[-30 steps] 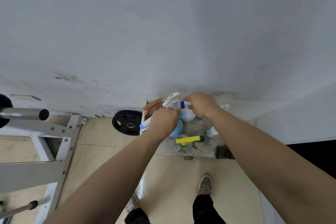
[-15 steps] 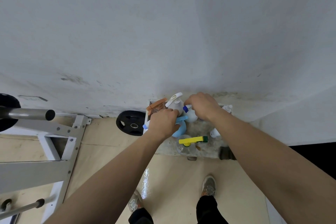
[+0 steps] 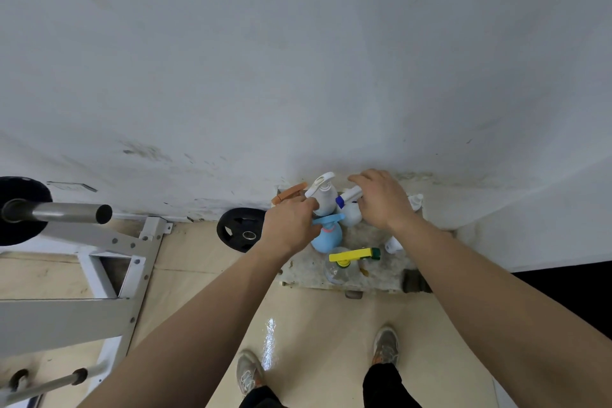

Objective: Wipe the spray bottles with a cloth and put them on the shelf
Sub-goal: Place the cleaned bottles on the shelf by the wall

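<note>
Several spray bottles stand on a low stone shelf point(image 3: 376, 275) against the wall. My left hand point(image 3: 291, 225) is curled over the head of the light blue spray bottle point(image 3: 326, 237), whose blue trigger sticks out to the right of my fingers. Just behind it is a white spray bottle point(image 3: 323, 195) with a white trigger. My right hand point(image 3: 381, 199) grips the head of a round white bottle with a blue nozzle point(image 3: 350, 209). A clear bottle with a yellow trigger point(image 3: 352, 255) stands nearer to me. No cloth is in view.
An orange trigger head point(image 3: 288, 194) shows at the shelf's back left, and small white bottles point(image 3: 415, 200) stand to the right. A black weight plate point(image 3: 240, 230) leans on the wall. A white bench frame with a barbell point(image 3: 59, 212) fills the left. My shoes point(image 3: 385, 346) are on the glossy floor.
Both hands stay over the same bottles. The blue trigger now shows more from under my left hand, and my right fingers have spread further over the blue-nozzled head.
</note>
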{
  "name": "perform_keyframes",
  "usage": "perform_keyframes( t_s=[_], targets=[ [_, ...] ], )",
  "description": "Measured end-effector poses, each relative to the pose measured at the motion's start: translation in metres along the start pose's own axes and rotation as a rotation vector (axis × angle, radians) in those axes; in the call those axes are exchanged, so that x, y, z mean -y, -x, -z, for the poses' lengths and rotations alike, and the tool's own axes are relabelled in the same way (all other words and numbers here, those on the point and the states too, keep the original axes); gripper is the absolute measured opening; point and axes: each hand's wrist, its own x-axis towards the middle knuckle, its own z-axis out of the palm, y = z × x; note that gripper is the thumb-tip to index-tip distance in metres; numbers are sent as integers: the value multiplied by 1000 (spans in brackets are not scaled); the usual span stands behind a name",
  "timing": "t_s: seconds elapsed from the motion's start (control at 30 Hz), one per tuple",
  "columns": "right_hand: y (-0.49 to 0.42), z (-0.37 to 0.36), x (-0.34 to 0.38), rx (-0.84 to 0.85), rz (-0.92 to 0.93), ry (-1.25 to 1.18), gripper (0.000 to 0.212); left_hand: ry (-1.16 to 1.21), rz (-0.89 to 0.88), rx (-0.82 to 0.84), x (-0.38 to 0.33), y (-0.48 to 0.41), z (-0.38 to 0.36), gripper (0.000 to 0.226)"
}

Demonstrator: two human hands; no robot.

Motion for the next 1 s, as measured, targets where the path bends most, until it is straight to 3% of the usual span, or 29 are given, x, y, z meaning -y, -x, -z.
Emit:
perform_keyframes(
  t_s=[0.17, 0.3, 0.43, 0.53, 0.67, 0.8, 1.0],
  targets=[
    [38, -1, -4, -35, -39, -229, 25, 38, 84, -17, 1, 11, 2, 21],
    [65, -1, 5, 196, 2, -267, 26, 9, 117, -40, -5, 15, -9, 24],
    [74, -14, 14, 331, 48, -239, 33, -9, 147, -45, -12, 14, -13, 21],
    [76, -21, 19, 321, 95, -158, 12, -15, 162, -42, -13, 15, -13, 21],
    [80, -22, 25, 233, 111, 16, 14, -25, 175, -27, -13, 17, -13, 22],
    [83, -27, 22, 172, 9, 9, 17, -34, 187, 3, -13, 18, -10, 22],
    [82, -26, 13, 52, -393, -419, 27, -28, 191, 6, -14, 18, -8, 23]
  ],
)
